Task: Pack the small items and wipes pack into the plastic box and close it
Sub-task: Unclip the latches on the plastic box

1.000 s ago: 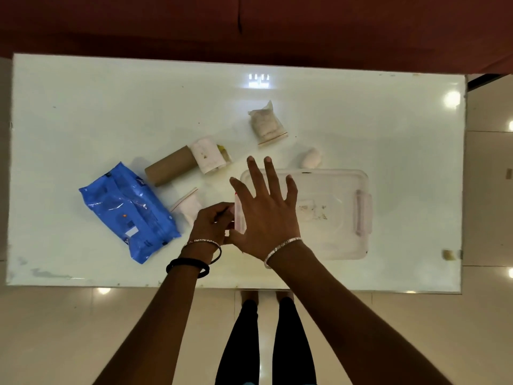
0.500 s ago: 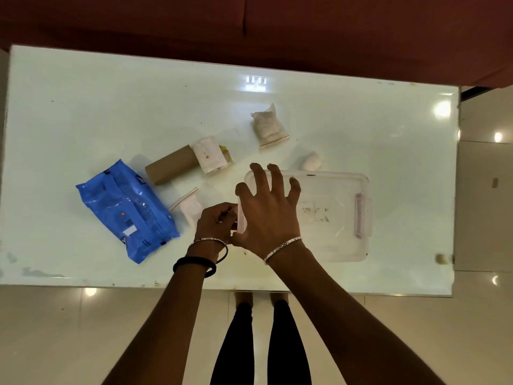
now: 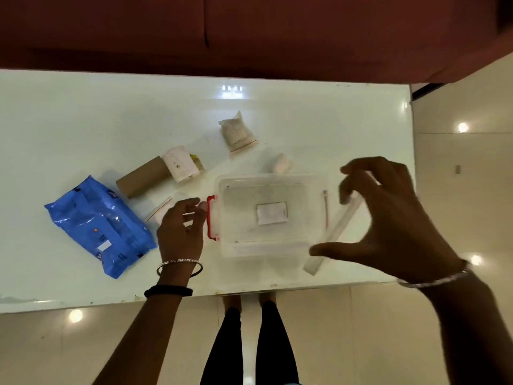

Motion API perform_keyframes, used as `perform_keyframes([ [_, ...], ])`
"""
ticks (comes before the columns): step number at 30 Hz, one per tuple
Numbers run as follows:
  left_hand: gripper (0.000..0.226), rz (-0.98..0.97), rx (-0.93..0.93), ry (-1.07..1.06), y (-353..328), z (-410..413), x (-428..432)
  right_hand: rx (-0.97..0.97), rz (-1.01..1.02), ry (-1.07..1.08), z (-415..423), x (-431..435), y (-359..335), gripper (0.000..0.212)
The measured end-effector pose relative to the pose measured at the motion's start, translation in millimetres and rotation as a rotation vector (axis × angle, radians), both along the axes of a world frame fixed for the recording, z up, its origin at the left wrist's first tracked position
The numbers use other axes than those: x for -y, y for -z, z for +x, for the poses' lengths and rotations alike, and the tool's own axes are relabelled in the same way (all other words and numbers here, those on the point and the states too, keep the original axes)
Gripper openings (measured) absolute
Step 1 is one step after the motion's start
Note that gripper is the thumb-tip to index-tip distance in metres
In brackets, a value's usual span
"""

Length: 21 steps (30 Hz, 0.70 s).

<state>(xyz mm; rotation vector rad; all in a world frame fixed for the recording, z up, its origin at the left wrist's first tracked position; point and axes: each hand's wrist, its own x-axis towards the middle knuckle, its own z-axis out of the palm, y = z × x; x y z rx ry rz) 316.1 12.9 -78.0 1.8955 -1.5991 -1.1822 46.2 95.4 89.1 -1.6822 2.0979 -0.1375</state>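
Note:
The clear plastic box stands open on the white table, with a white label on its bottom and nothing else inside. My right hand grips its clear lid, lifted and tilted on edge just right of the box. My left hand rests loosely curled beside the box's red left latch. A blue wipes pack lies at the left. A cardboard roll, a white wrapped item, a filled zip bag and a small white lump lie behind the box. A small zip bag sits partly hidden by my left hand.
The table's front edge runs just under my wrists, and its right edge is behind my right hand. A dark red sofa stands along the far side. My legs show below on the tiled floor.
The lid has come off the box: my right hand carried it from on top to the right side. My left hand let go of the left latch and drew back slightly.

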Motion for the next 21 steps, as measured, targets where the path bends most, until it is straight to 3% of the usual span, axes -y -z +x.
perform_keyframes([
  [10,0.039,-0.131,0.121,0.232,-14.5,-18.0,-23.9,-0.045,-0.041,0.298,-73.6,-103.3,3.7,0.07],
  [14,0.041,-0.164,0.215,0.264,-14.1,-19.5,-18.8,-0.053,-0.122,0.389,-85.4,-124.5,8.0,0.051],
  [17,0.034,-0.156,0.177,0.272,-12.4,-24.0,-19.9,-0.066,-0.242,0.456,-90.1,-129.2,28.0,0.043],
  [21,0.055,-0.068,0.165,0.223,-12.3,-32.7,-23.6,0.0,-0.369,0.517,-91.1,-125.4,85.7,0.04],
])
